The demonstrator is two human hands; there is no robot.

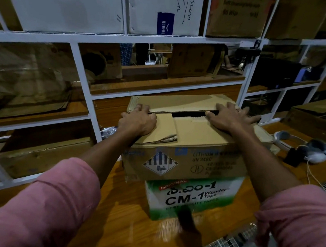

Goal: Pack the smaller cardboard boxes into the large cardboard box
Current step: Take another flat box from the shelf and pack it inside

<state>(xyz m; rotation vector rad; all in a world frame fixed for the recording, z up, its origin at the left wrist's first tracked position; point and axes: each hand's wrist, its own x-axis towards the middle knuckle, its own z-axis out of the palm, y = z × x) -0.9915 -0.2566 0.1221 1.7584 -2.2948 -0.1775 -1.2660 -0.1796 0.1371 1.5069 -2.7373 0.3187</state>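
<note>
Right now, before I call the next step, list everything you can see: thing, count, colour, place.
large cardboard box: one, brown, centre of the table, top flaps nearly closed with a dark slit between them.
CM-1 tape box: one, white and green, in front of the large box, touching it.
table: one, orange-brown wood, underneath.
shelving: white frame, behind and to the left, holding brown and white cartons.
white device with cable: one, on the table at right.
sleeves: two, pink, on both forearms.
left hand: fingers curled at the edge of the left flap.
right hand: flat, fingers spread, on the right flap.
</note>
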